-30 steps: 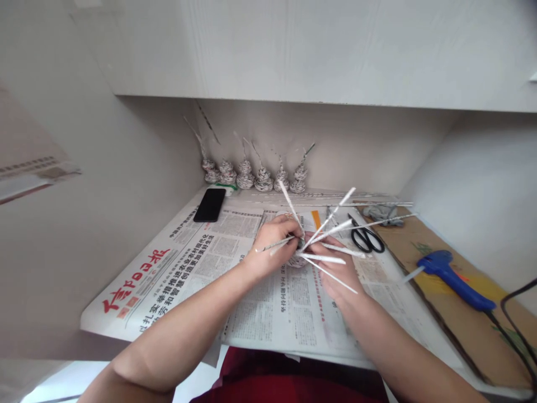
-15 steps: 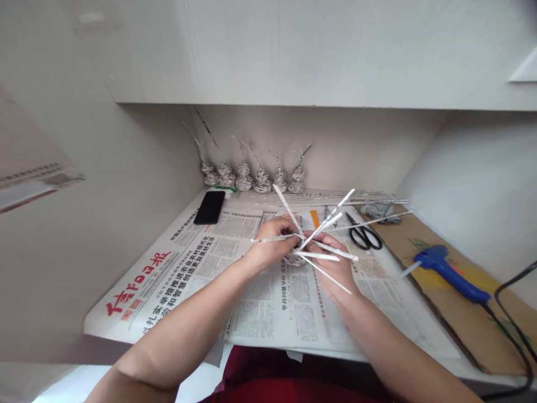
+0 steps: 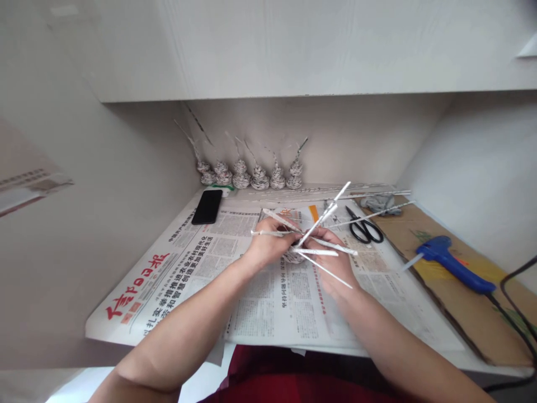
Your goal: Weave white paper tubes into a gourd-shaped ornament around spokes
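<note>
Between my hands, above the newspaper (image 3: 260,302), is a small round woven piece of rolled newspaper (image 3: 295,257). Several white paper tubes (image 3: 322,224) fan out from its top. My left hand (image 3: 271,244) is closed on its left side, with two tubes lying over the fingers. Closed around the right side is my right hand (image 3: 331,254), with tubes crossing in front of it. My fingertips meet near the middle, where the tubes partly hide them. A long thin tube (image 3: 373,214) runs from the piece toward the right.
Several gourd-shaped woven paper pieces (image 3: 259,178) line the back wall. A black phone (image 3: 207,206) lies at the left. On the right are black scissors (image 3: 364,228), a grey crumpled cloth (image 3: 381,204) and a blue glue gun (image 3: 455,265) on cardboard (image 3: 482,341). An overhanging panel (image 3: 285,50) is above.
The tube that stood up at the back left has been bent down leftward over my left hand. Both hands stay on the woven piece. The view has shifted slightly.
</note>
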`<state>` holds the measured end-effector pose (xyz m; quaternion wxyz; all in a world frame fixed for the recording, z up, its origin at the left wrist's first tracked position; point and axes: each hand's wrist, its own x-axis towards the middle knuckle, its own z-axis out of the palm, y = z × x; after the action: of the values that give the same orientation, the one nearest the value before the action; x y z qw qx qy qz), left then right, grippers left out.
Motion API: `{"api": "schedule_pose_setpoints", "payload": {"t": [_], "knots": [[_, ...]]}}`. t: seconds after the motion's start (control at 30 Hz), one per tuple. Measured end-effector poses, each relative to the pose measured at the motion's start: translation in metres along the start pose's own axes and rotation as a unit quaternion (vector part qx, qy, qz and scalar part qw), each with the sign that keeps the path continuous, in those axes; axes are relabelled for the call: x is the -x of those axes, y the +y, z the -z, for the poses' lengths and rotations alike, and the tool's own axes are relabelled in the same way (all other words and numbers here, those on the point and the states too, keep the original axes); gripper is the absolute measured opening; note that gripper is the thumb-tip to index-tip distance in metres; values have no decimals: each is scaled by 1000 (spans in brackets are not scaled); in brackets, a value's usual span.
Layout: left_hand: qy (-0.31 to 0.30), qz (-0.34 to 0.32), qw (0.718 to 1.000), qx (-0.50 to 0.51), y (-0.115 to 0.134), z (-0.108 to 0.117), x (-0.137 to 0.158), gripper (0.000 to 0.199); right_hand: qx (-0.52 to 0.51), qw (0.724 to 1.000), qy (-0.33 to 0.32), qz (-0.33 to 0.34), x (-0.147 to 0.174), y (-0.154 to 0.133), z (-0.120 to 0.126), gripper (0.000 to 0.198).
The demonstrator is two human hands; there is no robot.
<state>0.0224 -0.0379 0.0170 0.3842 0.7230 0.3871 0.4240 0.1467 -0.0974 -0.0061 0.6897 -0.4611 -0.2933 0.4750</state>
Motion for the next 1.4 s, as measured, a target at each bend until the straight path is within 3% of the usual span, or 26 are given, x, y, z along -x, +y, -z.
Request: {"api": "schedule_pose_setpoints", "payload": {"t": [0.13,0.3,0.6,0.83,1.07,1.4], "knots": [[20,-21,999,-16,-1,-1,1,4,-18,999,26,-22,1,-1,-1,30],[14,-32,999,-21,4,0,3,3,14,999,9,-38,1,-3,2,29],[-13,5,1000,10,5,-1,4,10,-34,997,13,-68,-4,-2,0,21],[-22,9,999,36,6,0,3,10,-3,999,-27,17,-3,1,4,14],[-24,-13,999,27,6,2,3,9,110,986,-46,115,4,0,8,11],[-39,-24,999,-16,12,6,6,5,84,987,-79,111,3,2,9,12]]}}
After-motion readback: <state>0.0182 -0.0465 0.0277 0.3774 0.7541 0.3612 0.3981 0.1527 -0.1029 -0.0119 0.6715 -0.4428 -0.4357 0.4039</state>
